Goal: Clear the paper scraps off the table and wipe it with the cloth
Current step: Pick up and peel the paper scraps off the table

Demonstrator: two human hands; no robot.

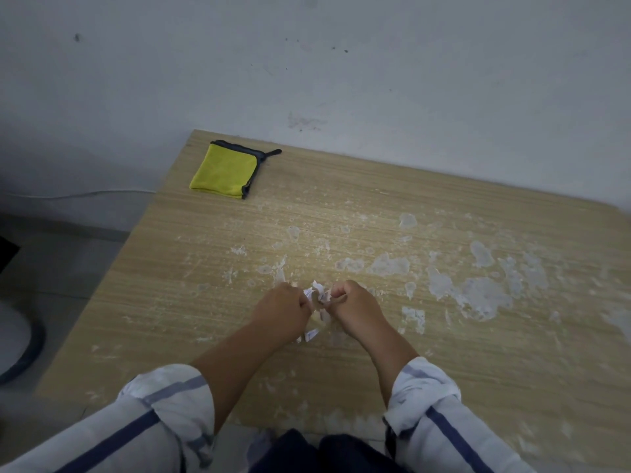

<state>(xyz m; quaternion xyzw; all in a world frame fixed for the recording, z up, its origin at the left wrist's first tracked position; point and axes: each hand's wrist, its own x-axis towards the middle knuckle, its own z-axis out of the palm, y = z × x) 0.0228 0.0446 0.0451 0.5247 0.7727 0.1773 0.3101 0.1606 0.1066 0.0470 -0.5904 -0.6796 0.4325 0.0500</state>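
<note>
Plain indoor room, type undetermined: stained wood-laminate table (444,213) against a scuffed grey-white wall (375,63), grey floor (68,268), white cable (85,193) at the wall base.

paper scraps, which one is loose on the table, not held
The scrap below the left hand, nearest the person. It lies free on the table; the other scraps are pinched between that hand and the right hand.

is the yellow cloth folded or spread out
Folded. The yellow cloth lies as a small square, layered edges showing, on the table.
</note>
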